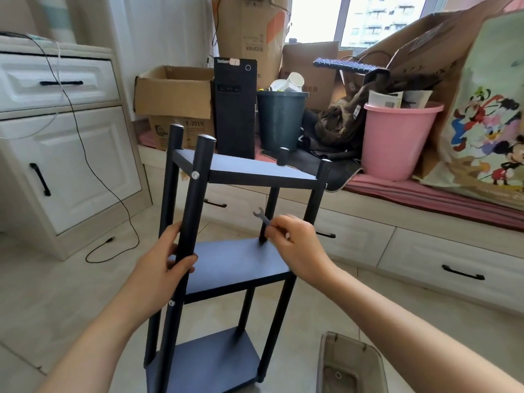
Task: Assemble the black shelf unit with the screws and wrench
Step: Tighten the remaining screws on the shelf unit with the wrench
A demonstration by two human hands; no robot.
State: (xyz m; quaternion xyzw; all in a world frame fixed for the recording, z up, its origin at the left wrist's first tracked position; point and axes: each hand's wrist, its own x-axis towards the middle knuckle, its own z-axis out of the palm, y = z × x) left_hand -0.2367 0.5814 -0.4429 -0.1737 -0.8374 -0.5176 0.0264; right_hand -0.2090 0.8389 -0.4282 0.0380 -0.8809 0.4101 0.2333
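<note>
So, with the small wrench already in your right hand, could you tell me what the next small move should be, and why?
Probably bring the small black open-ended wrench, pinched in the right hand, across to the silver screw head on the near-left black round post. The left hand already grips that post, steadying the black three-tier shelf unit.

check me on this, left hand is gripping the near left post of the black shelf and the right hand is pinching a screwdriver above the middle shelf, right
Not quite. The right hand pinches a small open-ended wrench, not a screwdriver, above the middle shelf; the head view shows its forked end. The rest holds: the left hand grips the near left post of the black shelf unit.
</note>
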